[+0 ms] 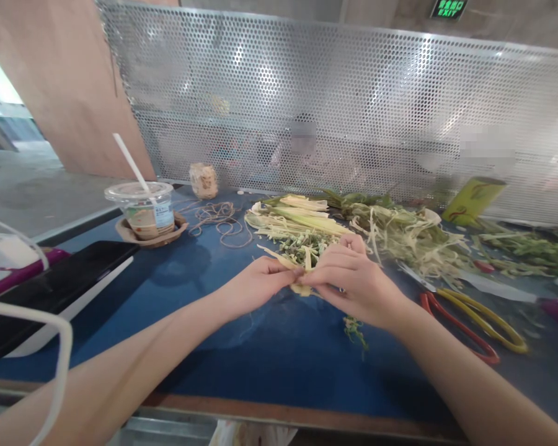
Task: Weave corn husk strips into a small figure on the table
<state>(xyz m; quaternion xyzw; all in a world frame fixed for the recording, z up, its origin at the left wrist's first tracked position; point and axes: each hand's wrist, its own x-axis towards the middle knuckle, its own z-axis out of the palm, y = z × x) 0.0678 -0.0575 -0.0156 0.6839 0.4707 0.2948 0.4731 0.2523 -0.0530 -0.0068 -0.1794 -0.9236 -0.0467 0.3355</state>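
Note:
Both hands meet over the near middle of the table, pinching pale yellow corn husk strips (302, 289) between their fingertips. My left hand (263, 282) is closed on one side of the strips. From the right, my right hand (356, 279) grips them too, its fingers curled and partly hiding the husk. Just beyond the hands lies a heap of small green-grey sprigs (302, 244). Behind that are flat pale corn husks (297, 214), laid side by side. A small green sprig (354, 331) sits below my right hand.
Scissors with red and yellow handles (478, 319) lie right, near shredded husks (409, 238) and a yellow-green container (473, 201). Left are a lidded drink cup (144, 214) with a straw, loose twine (218, 217), a black device (60, 285) and a white cable (62, 347). A perforated metal screen (260, 105) stands behind.

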